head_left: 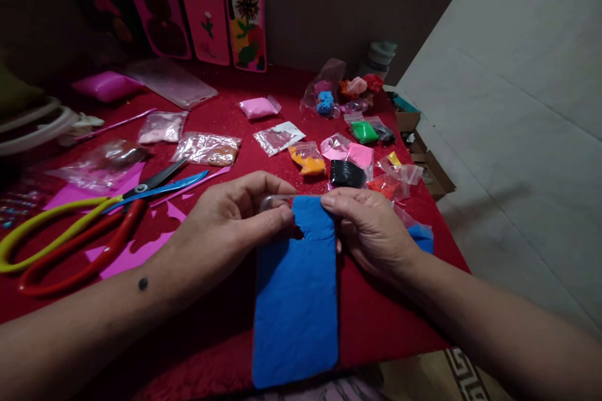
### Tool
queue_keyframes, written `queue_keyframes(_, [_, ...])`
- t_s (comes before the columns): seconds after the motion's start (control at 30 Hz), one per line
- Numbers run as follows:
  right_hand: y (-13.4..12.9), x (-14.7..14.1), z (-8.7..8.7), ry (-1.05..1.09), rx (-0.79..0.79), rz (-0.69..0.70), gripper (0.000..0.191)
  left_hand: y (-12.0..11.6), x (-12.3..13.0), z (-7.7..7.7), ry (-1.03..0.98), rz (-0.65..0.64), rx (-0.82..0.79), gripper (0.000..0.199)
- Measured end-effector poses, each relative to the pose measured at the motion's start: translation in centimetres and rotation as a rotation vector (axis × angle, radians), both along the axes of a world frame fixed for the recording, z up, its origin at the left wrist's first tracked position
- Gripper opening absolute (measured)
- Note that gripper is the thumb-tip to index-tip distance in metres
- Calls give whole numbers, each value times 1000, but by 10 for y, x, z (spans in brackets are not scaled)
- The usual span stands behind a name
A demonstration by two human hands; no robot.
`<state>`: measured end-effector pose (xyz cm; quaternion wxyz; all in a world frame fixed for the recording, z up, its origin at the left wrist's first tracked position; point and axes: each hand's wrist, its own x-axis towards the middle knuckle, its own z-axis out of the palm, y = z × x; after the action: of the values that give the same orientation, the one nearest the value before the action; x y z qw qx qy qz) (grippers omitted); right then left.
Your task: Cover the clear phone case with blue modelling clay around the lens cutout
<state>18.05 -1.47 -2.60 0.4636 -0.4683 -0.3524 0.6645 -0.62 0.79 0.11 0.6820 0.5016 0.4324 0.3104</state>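
Here, in the head view, we hold one blue phone case (296, 313) at the near middle: our left hand (228, 219) pinches its far left corner, our right hand (376, 232) its far right corner. Scissors (140, 189) lie to the left.

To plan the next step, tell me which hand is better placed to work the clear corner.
Probably the left hand: its fingers are at the clear corner, while the right hand holds the blue-covered case at its other upper corner.
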Motion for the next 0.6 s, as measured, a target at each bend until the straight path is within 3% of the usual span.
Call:
queue_keyframes(0.27, [2, 2, 2, 93, 32, 46, 34, 1, -3, -2, 73, -3, 31, 15])
queue_keyframes(0.6, [2, 2, 1, 85, 53, 33, 29, 2, -2, -2, 20, -1, -26, 13])
